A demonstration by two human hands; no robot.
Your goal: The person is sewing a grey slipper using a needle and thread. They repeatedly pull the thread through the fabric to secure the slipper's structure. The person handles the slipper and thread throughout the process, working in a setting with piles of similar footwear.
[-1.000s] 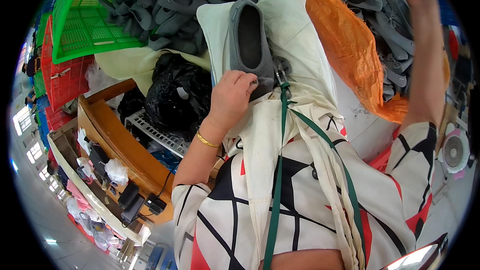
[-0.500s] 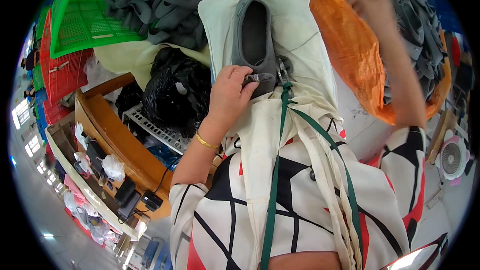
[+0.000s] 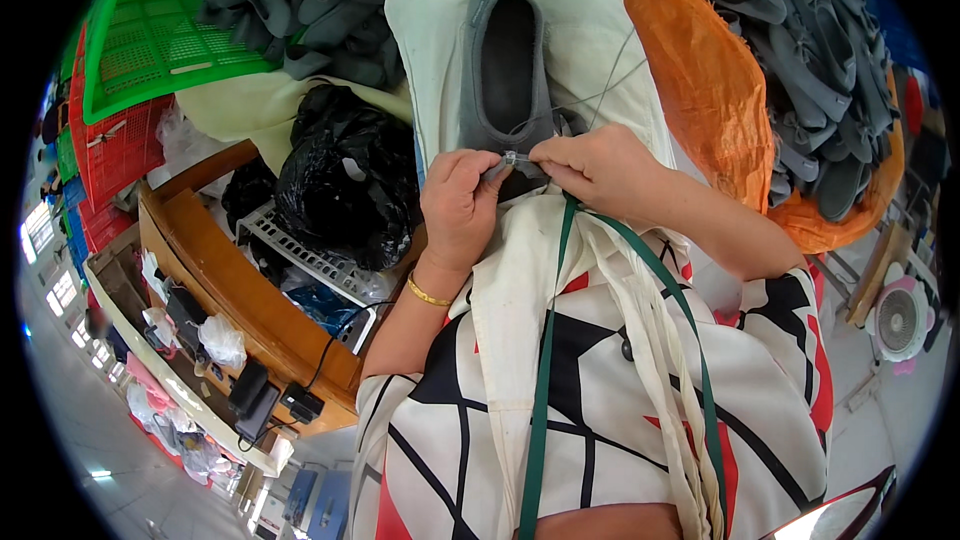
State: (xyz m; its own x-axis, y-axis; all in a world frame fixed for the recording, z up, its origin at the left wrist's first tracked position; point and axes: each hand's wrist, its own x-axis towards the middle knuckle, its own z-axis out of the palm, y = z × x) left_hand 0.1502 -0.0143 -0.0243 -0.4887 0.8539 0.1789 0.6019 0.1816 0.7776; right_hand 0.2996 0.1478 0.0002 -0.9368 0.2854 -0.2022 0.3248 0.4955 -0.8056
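A grey slip-on shoe (image 3: 507, 65) lies lengthwise on a white cushion (image 3: 580, 20) in front of me, its toe end toward my body. My left hand (image 3: 462, 202) pinches a small grey bow (image 3: 512, 162) with a shiny clear centre at the toe end. From the right, my right hand (image 3: 600, 170) meets it there, thumb and forefinger pressed together at the bow's edge; what they grip is too small to make out. A thin dark thread (image 3: 615, 80) loops above my right hand, over the cushion. Green straps (image 3: 546, 380) hang from below the shoe.
Grey shoes (image 3: 815, 50) fill an orange sack (image 3: 700, 70) at the right, and more grey shoes (image 3: 330, 0) heap at the far left beside a green crate (image 3: 160, 30). A black plastic bag (image 3: 345, 180) and a wooden drawer (image 3: 230, 260) are on my left. A fan (image 3: 903, 315) stands far right.
My right hand, raised and blurred above the orange sack before, has come down to the bow beside my left hand. The left hand still pinches the bow.
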